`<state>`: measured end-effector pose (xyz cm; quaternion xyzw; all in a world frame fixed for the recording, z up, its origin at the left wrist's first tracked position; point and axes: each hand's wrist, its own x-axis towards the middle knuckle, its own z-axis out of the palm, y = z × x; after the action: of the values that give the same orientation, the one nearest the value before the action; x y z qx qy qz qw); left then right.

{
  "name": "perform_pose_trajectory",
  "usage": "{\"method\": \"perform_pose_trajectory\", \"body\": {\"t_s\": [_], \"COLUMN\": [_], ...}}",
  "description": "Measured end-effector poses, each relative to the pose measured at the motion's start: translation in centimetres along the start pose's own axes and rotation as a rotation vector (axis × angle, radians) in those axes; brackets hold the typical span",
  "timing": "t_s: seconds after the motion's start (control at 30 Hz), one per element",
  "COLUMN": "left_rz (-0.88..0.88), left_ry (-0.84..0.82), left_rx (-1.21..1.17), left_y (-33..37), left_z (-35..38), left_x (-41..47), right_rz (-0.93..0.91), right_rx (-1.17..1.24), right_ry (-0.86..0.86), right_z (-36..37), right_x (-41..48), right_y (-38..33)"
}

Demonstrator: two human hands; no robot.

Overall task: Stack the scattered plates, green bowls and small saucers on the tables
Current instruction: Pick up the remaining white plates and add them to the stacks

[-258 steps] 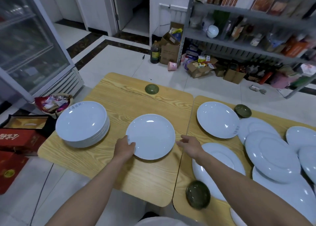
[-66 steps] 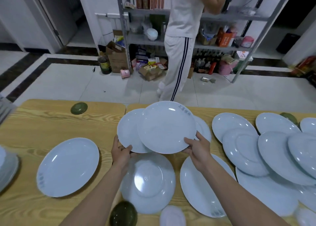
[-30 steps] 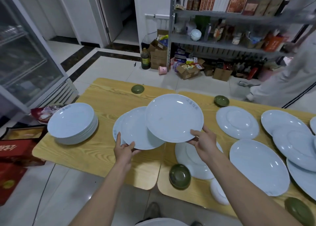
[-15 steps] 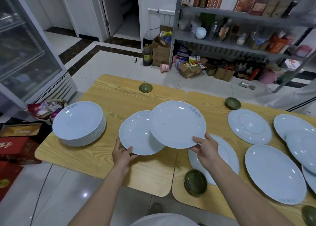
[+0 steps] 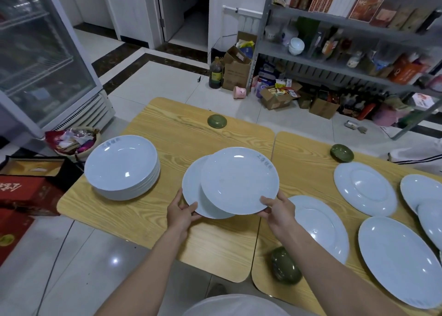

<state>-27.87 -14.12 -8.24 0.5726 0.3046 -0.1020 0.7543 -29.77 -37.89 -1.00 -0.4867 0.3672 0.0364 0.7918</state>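
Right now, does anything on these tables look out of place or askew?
Yes. Several plates lie upside down, like the plate on the right table, foot ring up. A green bowl sits at that table's near edge. The two held plates overlap off-centre between left hand and right hand.

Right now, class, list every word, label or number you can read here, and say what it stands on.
"NFC": orange-brown packet on the top shelf; the reading is uncertain.
Grey characters on the rim of the top plate, held by the right hand: too blurred.
Same on the plate stack: too blurred.
Red box print: unreadable.
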Motion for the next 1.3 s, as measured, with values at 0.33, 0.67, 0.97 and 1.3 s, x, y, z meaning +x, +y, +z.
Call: {"method": "perform_pose_trajectory", "body": {"t_s": [0.33, 0.67, 0.97, 1.3], "left_rz": [0.014, -0.018, -0.04, -0.073], "left_ry": [-0.108, -0.121, -0.062, -0.017], "left_rx": [0.072, 0.087, -0.011, -0.049], "left_y": [0.0, -0.2, -0.9, -0.6], "left_z": [-0.1, -0.5, -0.4, 0.0], "left_x": [0.5, 1.0, 0.9, 0.5], "right_rz": [0.051, 0.014, -0.017, -0.017], "right_rx": [-0.076, -0.255, -0.557, -0.549], "right_ry": [-0.003, 0.066, 0.133, 0.164], "right_z": [2.4, 2.8, 2.6, 3.0], "right_x": [1.2, 2.7, 4.5, 4.9], "right_y": [2.3, 3.4, 4.6, 5.3]}}
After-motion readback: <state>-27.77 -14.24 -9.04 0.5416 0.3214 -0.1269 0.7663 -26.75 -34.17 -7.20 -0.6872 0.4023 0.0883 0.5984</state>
